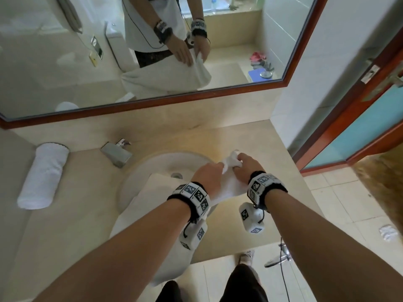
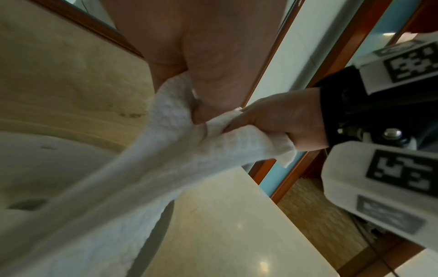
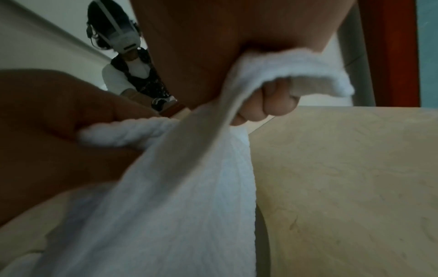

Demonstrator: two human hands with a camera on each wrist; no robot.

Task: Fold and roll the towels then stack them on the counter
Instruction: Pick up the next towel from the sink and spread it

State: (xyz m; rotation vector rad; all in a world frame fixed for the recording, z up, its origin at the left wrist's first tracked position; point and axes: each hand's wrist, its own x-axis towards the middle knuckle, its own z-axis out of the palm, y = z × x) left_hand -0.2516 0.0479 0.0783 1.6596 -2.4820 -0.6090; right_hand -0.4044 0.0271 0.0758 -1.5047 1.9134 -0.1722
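A white towel point(image 1: 150, 192) lies draped over the sink basin point(image 1: 157, 164) and hangs past the counter's front edge. Both hands meet at its far right end above the basin's right rim. My left hand point(image 1: 209, 173) grips the towel's edge point(image 2: 175, 105), and my right hand point(image 1: 246, 164) pinches a bunched corner point(image 3: 296, 75) with curled fingers point(image 3: 267, 105). The cloth point(image 3: 177, 206) slopes down from both grips. A rolled white towel point(image 1: 43, 175) lies on the counter at the far left.
A chrome faucet point(image 1: 117, 152) stands behind the basin. The beige counter point(image 1: 82, 214) ends at the right near a wood-framed door point(image 1: 349, 136). A mirror point(image 1: 65, 62) spans the wall behind. A small white cloth point(image 1: 388, 233) lies on the tiled floor.
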